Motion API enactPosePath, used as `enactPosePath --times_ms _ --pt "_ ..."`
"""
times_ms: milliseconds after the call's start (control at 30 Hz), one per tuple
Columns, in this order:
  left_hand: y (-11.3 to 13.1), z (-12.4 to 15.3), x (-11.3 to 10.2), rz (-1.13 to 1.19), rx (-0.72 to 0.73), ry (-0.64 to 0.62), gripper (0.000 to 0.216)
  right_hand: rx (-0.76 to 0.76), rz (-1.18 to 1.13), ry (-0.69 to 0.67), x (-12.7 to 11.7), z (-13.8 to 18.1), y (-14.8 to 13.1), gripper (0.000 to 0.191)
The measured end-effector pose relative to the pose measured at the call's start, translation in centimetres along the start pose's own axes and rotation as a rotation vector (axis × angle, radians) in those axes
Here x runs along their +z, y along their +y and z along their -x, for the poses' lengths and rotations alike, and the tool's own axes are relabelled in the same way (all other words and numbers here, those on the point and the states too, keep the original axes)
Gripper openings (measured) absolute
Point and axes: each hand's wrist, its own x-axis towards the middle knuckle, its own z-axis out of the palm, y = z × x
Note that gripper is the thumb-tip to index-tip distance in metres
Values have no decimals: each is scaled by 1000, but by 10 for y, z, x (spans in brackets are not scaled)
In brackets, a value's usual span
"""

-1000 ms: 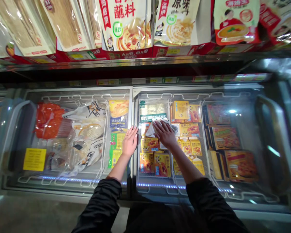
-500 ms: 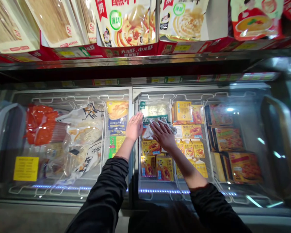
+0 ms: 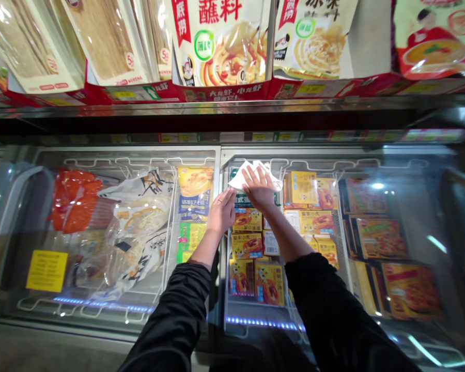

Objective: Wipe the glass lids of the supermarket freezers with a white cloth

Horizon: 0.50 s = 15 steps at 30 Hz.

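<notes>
My right hand (image 3: 259,191) presses a white cloth (image 3: 238,181) against the right glass lid (image 3: 318,320) of a chest freezer, near its back edge. Its fingers are spread over the cloth, which sticks out on both sides. My left hand (image 3: 221,211) rests with stretched fingers at the left edge of that lid, beside the frame strip (image 3: 216,178) between the two lids. It holds nothing. Under the glass, small yellow boxes (image 3: 269,281) and a green and pale package (image 3: 242,200) lie below my hands.
Left of the frame strip, the other lid (image 3: 81,318) covers a red package (image 3: 75,201) and bagged food (image 3: 143,214). A yellow label (image 3: 46,271) sits at lower left. Lid handles (image 3: 8,222) stand at the outer ends. Above, a shelf edge (image 3: 217,107) carries several packages.
My right hand has moved up the glass with the cloth, towards the back edge. My left hand stays at the lid's left edge with its fingers closer together. The view has shifted slightly.
</notes>
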Motion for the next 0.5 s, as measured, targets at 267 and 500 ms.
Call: enactPosePath --times_ms 267,500 --pt "2 0 0 11 8 22 57 -28 16 -50 -14 48 26 56" --pt "2 0 0 -3 9 2 61 209 -36 -52 -2 -36 25 59"
